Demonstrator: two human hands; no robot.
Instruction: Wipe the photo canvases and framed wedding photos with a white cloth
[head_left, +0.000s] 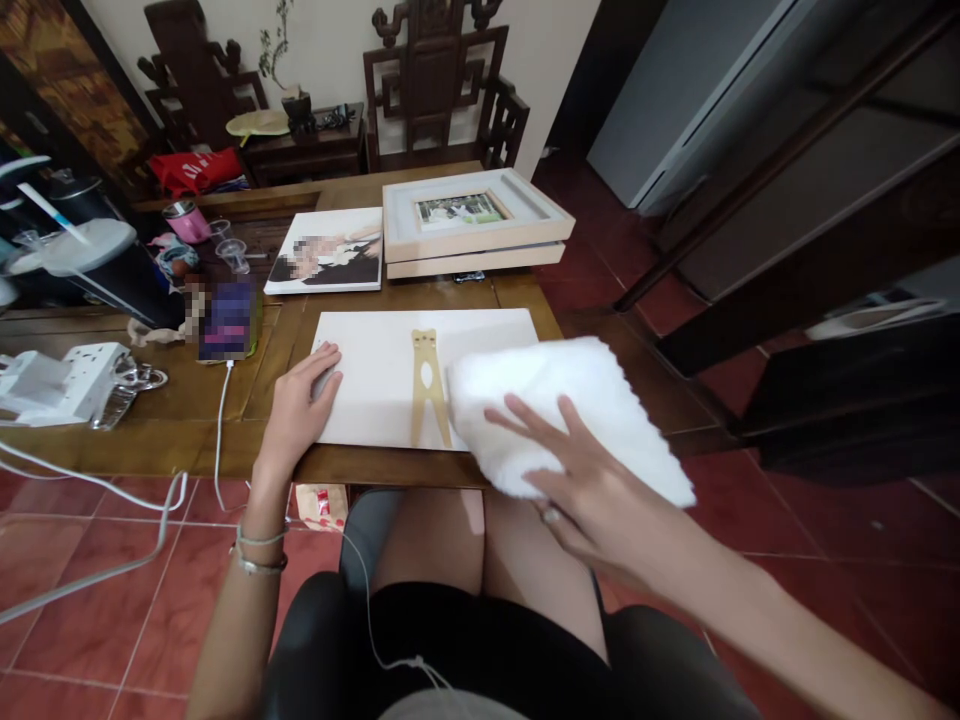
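Observation:
A white rectangular panel (367,380) lies flat near the front edge of the wooden table. On its middle is a gold-coloured stand (427,375) with two splayed legs and an oval hole. My left hand (304,395) rests on the panel's left edge, fingers stretched over the top and thumb apart. A fluffy white cloth (622,400) covers the panel's right part and sticks out past the table's right side. My right hand (574,460) has this cloth, its fingers spread over the top. The panel's right end is hidden beneath the cloth.
Behind the panel lie a photo print (337,250) and two stacked light wooden frames (480,215). To the left are a power strip (79,380), a white cable (220,430), a dark tumbler (112,270) and a pink mug (187,222). Carved chairs (435,80) stand behind.

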